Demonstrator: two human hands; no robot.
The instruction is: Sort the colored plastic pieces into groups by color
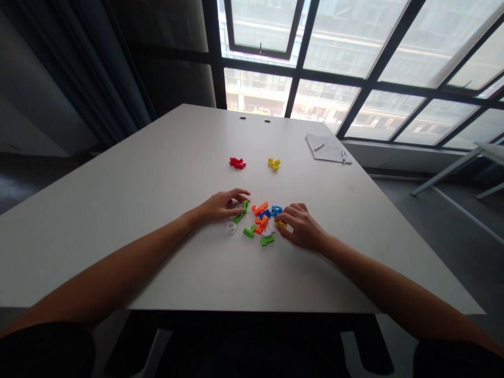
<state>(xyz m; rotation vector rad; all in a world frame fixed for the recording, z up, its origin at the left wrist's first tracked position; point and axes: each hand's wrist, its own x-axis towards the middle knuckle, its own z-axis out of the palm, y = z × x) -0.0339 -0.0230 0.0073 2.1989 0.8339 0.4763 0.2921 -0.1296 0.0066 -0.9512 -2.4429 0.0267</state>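
Small plastic blocks lie in a loose pile (260, 220) on the white table (165, 173): orange, blue, green, white and yellow pieces. My left hand (222, 206) rests at the pile's left edge, its fingertips pinching a green piece (244, 206). At the right edge, my right hand (301, 224) is curled, fingers closed on a yellow piece (280, 223). A green block (266, 240) lies nearest me. Farther back sit a small red group (237, 163) and a small yellow group (274, 164), each apart from the pile.
A sheet of paper (326, 147) with a pen (344, 156) lies at the table's far right. Two round holes (254, 119) sit near the far edge. Large windows stand behind the table. A white frame (452, 168) stands on the floor at right.
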